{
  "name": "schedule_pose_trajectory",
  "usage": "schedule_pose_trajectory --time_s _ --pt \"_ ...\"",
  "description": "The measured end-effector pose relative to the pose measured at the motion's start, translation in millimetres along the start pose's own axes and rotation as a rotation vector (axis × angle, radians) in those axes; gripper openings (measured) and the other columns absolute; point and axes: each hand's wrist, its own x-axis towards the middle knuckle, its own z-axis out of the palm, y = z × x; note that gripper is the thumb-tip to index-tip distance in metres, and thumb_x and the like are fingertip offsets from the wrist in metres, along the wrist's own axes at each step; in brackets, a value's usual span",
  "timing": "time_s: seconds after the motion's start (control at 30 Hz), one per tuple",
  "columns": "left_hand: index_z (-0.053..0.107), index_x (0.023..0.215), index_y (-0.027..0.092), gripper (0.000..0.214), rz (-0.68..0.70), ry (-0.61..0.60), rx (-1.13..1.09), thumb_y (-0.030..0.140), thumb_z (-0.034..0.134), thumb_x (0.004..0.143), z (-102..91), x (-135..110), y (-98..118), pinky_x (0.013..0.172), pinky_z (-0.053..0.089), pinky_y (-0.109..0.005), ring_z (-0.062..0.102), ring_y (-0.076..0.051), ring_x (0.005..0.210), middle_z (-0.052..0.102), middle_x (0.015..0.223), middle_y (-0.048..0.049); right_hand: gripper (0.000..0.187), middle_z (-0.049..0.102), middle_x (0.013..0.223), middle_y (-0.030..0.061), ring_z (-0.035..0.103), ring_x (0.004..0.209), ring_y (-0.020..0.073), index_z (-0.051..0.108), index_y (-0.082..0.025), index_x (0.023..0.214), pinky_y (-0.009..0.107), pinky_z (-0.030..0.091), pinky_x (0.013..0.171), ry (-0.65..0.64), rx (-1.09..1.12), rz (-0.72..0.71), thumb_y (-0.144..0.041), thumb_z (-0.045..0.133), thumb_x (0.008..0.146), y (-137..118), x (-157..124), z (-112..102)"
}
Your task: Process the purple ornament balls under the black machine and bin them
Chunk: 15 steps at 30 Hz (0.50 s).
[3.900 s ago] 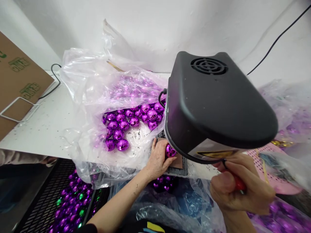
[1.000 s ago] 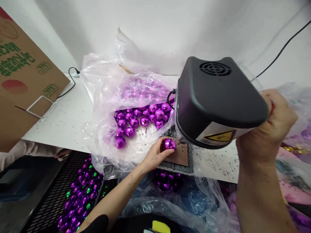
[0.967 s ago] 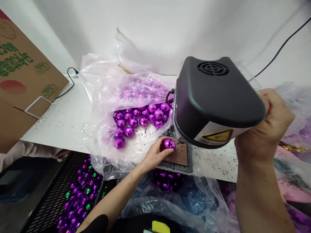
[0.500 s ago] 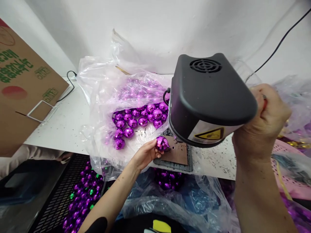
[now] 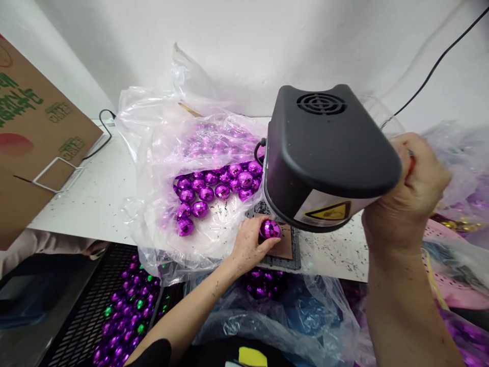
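Note:
My left hand pinches a purple faceted ball and holds it on the brown pad under the black machine head. My right hand is closed round a red-tipped lever handle at the machine's right side, raised level with the head. Several more purple balls lie in an open clear plastic bag just left of the machine.
The white table is speckled with dark bits. A cardboard box and a wire frame stand at left. A black crate of purple and green balls sits below; a pink perforated tray lies at right.
My left hand lifted the ball off the pad half a second ago and has set a ball back on the pad under the head. My right hand stays up on the lever.

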Motion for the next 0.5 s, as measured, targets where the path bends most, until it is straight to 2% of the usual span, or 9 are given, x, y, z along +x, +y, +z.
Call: schedule_pose_trajectory --time_s 0.1,0.2,0.4,0.5 --pt "0.065 0.124 0.021 0.043 0.059 0.043 0.105 0.031 0.081 0.086 8.3 -0.6 3.1 0.108 0.047 -0.052 0.066 -0.031 0.115 0.073 0.121 -0.0098 0.067 0.032 0.066 -0.0007 0.028 0.066 0.0003 0.054 -0.007 0.074 0.013 0.023 0.056 0.007 0.005 0.022 -0.071 0.052 0.097 0.3 -1.5 0.4" --pt "0.067 0.121 0.022 0.040 0.061 0.053 0.146 0.032 0.080 0.085 15.0 0.9 3.4 0.108 0.048 -0.053 0.065 -0.032 0.116 0.072 0.121 -0.0106 0.067 0.032 0.066 -0.0005 0.029 0.067 0.0007 0.055 -0.007 0.075 0.014 0.024 0.056 0.009 0.019 0.033 -0.070 0.053 0.096 -0.1 -2.4 0.4" --pt "0.072 0.108 0.025 0.027 0.033 0.028 0.088 0.033 0.080 0.083 17.6 7.3 -4.4 0.110 0.047 -0.054 0.063 -0.032 0.118 0.072 0.116 -0.0087 0.068 0.031 0.068 -0.0005 0.028 0.067 0.0006 0.054 -0.008 0.077 0.015 0.022 0.056 0.007 0.014 0.041 -0.073 0.052 0.096 -3.0 -2.3 -1.3" --pt "0.072 0.108 0.025 0.025 0.044 0.024 0.041 0.032 0.078 0.084 17.6 6.4 -7.6 0.113 0.045 -0.055 0.063 -0.032 0.119 0.072 0.116 -0.0088 0.068 0.030 0.068 -0.0005 0.028 0.066 0.0005 0.053 -0.008 0.076 0.014 0.022 0.055 0.002 0.014 0.033 -0.073 0.051 0.096 -3.9 -2.7 -1.8"
